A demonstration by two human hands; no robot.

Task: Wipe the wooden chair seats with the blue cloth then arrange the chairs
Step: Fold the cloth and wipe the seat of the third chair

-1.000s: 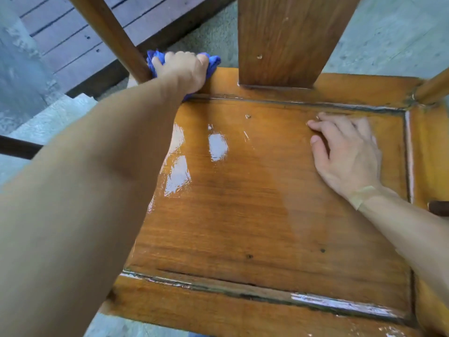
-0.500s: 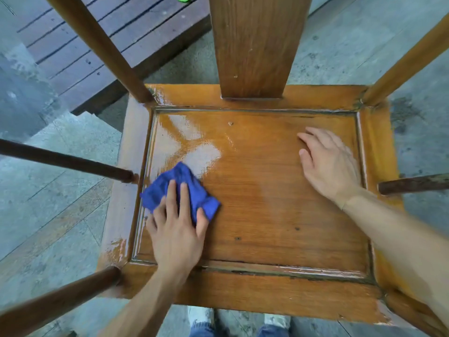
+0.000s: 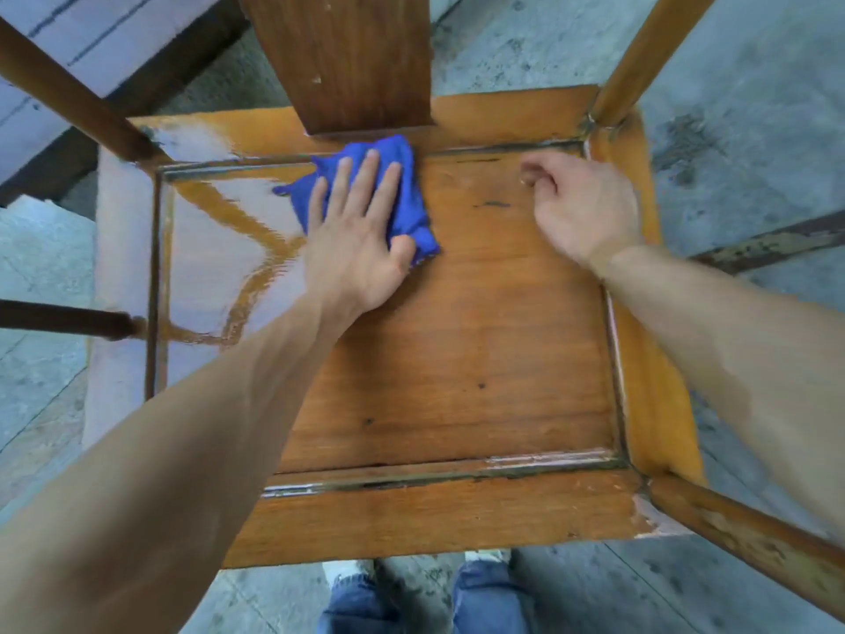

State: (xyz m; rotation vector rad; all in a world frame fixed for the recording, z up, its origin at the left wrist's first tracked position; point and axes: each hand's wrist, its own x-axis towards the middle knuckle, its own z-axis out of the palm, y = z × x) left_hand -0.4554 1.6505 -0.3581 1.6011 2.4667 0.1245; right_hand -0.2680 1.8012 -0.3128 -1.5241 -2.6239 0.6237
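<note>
Palm down, the left hand (image 3: 361, 240) lies flat on the blue cloth (image 3: 370, 194), its fingers (image 3: 340, 187) straight and slightly spread, pointing toward the far edge of the wooden chair seat (image 3: 457, 359). The thumb presses on the cloth's near right corner. The hand is open and grips nothing; it only pins the cloth against the wood. The cloth lies bunched under and just beyond the fingertips, its far edge touching the seat's raised frame right below the broad back splat (image 3: 352, 61). The left forearm stretches in from the lower left, nearly straight, crossing the near left part of the seat.

To the right of the cloth hand, well apart from it, the right hand (image 3: 585, 208) rests on the seat near the far right corner. Its fingers are curled loosely under, knuckles up, holding nothing, with the wrist bent and the forearm running back toward the lower right.

Left of the cloth hand the seat panel gleams wet, with a curved dry streak through the sheen. Between the two hands and nearer the body the wood looks matte. Below the seat's near edge, jeans-clad legs (image 3: 484, 601) stand on the concrete floor (image 3: 754, 107).
</note>
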